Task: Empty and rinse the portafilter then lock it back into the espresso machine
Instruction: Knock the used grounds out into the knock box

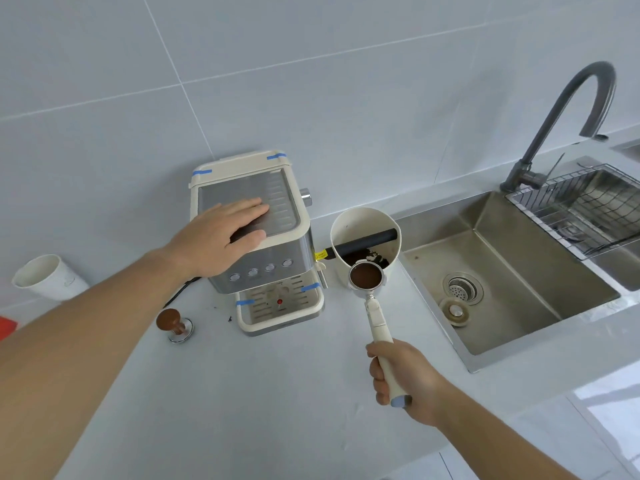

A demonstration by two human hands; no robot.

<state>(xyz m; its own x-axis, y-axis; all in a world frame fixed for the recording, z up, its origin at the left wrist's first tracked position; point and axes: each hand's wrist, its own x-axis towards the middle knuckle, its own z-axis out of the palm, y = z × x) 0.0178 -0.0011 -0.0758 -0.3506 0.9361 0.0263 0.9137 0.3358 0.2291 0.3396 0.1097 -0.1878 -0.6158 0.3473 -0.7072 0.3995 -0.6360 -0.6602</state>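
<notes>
My right hand (403, 377) grips the cream handle of the portafilter (366, 276), held level in the air with its basket full of dark brown coffee grounds. The basket sits just in front of the cream knock box (363, 221), which has a black bar across it and some grounds inside. My left hand (221, 237) rests flat, fingers spread, on top of the cream and steel espresso machine (277, 282), which stands left of the knock box. The steel sink (519, 271) lies to the right, under a grey gooseneck faucet (561, 109).
A wooden-handled tamper (175, 325) stands on the counter left of the machine's drip tray. A white paper cup (48, 277) lies tilted at the far left. A wire rack (581, 206) sits over the sink's right part, and a loose drain plug (455, 311) lies in the basin.
</notes>
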